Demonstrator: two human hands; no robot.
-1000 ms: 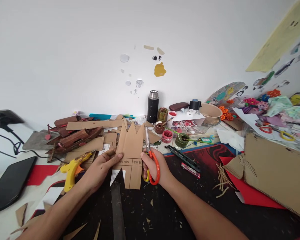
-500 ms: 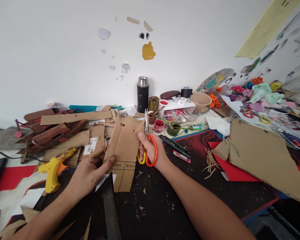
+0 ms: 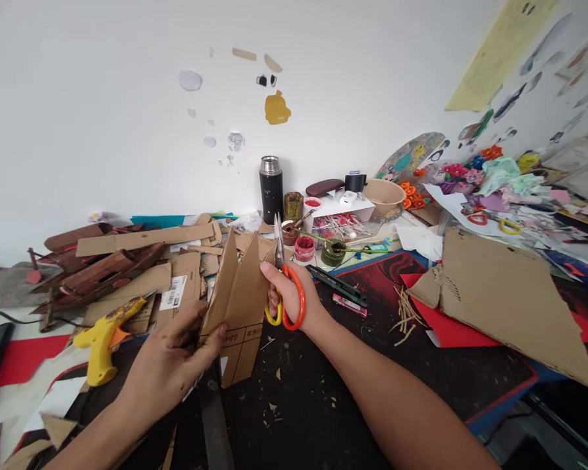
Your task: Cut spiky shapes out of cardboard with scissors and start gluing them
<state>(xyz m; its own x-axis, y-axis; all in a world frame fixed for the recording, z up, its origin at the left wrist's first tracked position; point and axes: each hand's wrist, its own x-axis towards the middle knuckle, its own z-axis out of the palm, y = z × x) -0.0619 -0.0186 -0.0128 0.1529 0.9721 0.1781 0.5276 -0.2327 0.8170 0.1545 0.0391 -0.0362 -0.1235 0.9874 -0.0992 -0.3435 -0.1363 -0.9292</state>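
Note:
Between the thumb and fingers of my left hand (image 3: 176, 356) is a folded piece of cardboard (image 3: 242, 294), its top edge cut into tall points and printed lines near its lower part. My right hand (image 3: 294, 294) grips a pair of scissors (image 3: 293, 307) with one orange and one yellow handle loop. The blades point upward and look closed, beside the right edge of the cardboard. My right thumb rests against that edge. Below the cardboard, a dark flat metal strip (image 3: 214, 418) lies on the black mat (image 3: 294, 418).
A yellow glue gun (image 3: 100, 352) lies left, in front of brown model boats (image 3: 102, 267) and cardboard scraps. Behind stand a black flask (image 3: 271, 192) and paint jars (image 3: 333, 253). A green-black utility knife (image 3: 338, 286), thin twisted strips (image 3: 408, 314) and a large cardboard sheet (image 3: 514, 294) lie right.
The cardboard has turned and tilted in my left hand, so its points stand apart more clearly. My view has swung slightly right. Both hands keep their holds.

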